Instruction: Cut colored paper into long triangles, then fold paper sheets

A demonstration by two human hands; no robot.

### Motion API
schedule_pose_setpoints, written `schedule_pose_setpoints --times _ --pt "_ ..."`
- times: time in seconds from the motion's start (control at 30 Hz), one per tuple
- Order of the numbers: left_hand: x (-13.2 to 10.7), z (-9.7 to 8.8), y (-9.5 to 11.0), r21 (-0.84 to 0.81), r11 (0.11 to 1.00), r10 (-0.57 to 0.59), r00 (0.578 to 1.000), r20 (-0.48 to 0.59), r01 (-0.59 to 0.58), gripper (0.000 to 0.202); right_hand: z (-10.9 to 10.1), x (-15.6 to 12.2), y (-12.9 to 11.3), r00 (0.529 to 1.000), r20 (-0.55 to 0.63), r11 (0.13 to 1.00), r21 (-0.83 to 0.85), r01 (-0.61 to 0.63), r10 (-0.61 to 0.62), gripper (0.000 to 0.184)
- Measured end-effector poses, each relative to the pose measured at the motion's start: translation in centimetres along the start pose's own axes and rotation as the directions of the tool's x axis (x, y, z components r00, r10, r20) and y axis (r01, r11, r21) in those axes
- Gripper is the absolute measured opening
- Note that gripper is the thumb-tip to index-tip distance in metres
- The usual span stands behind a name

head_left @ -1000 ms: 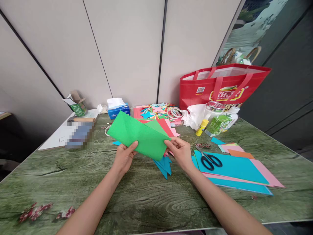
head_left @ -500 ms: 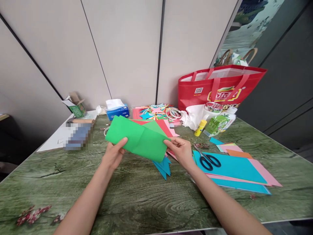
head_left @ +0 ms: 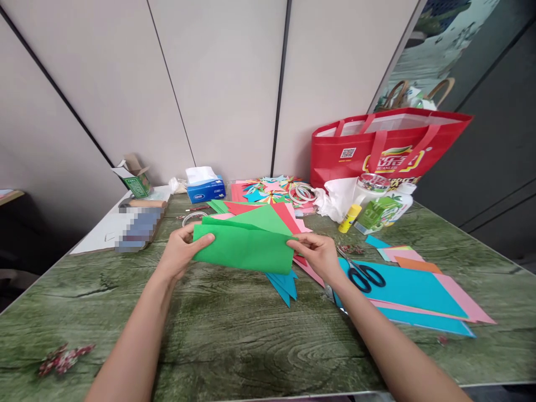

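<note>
A sheet of green paper (head_left: pixel 245 251), bent over lengthwise, is held up above the table between both hands. My left hand (head_left: pixel 180 251) pinches its left end, thumb in front. At the right end, my right hand (head_left: pixel 316 254) grips it between thumb and fingers. Behind the paper lie red and light green sheets (head_left: pixel 268 218), partly covered by it. Blue pointed paper pieces (head_left: pixel 282 287) stick out below its lower edge. Right of my right hand, black-handled scissors (head_left: pixel 366 277) rest on a blue sheet (head_left: pixel 422 290).
A yellow glue stick (head_left: pixel 350 218) stands before crumpled tissue (head_left: pixel 329 204) and a green carton (head_left: pixel 377 215). The red bag (head_left: pixel 343 167) leans at the back right. A blue tissue box (head_left: pixel 206 190), paper stars (head_left: pixel 272 190) and tape rolls (head_left: pixel 302 193) are along the wall.
The green paper has gone from a tilted, opened-out sheet to a lower, level one with its far part bent over. My left hand has shifted left and slightly up. The view has shifted slightly.
</note>
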State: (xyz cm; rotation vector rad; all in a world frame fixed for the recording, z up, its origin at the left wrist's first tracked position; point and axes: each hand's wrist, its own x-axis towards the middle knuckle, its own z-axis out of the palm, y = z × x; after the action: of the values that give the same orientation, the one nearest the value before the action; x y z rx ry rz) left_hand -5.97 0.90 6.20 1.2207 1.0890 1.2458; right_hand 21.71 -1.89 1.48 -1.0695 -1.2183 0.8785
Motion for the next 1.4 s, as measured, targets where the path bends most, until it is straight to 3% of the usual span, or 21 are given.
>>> schedule_pose_setpoints --times 0.47,0.97,1.1,1.23,1.3,1.4 --pt "0.1 0.3 0.0 -0.179 0.975 -0.134 0.991 -0.015 0.13 0.023 -0.7 0.3 0.2 0.998 0.066 1.0 -0.02 -0.007 0.008 0.015" --pt "-0.3 1.4 -0.2 -0.188 0.982 -0.04 0.983 -0.18 0.006 0.024 -0.7 0.4 0.2 0.996 0.08 0.999 0.009 -0.039 0.038 0.015" --pt "-0.2 1.2 -0.4 -0.193 0.981 -0.035 0.98 -0.197 -0.004 0.021 -0.6 0.5 0.3 0.991 0.12 0.997 0.042 -0.067 0.062 0.024" --pt "0.1 1.0 -0.4 -0.205 0.978 -0.007 0.976 -0.218 -0.039 0.021 -0.4 0.5 0.3 0.968 0.185 0.965 0.164 -0.203 0.172 0.048" --pt "0.1 1.1 -0.4 -0.213 0.975 0.019 0.974 -0.226 -0.068 0.021 -0.1 0.3 0.3 0.942 0.242 0.94 0.195 -0.281 0.232 0.048" --pt "0.1 1.3 -0.6 -0.228 0.967 0.064 0.97 -0.234 -0.118 0.022 0.4 0.0 0.3 0.938 0.255 0.931 0.221 -0.291 0.233 0.047"
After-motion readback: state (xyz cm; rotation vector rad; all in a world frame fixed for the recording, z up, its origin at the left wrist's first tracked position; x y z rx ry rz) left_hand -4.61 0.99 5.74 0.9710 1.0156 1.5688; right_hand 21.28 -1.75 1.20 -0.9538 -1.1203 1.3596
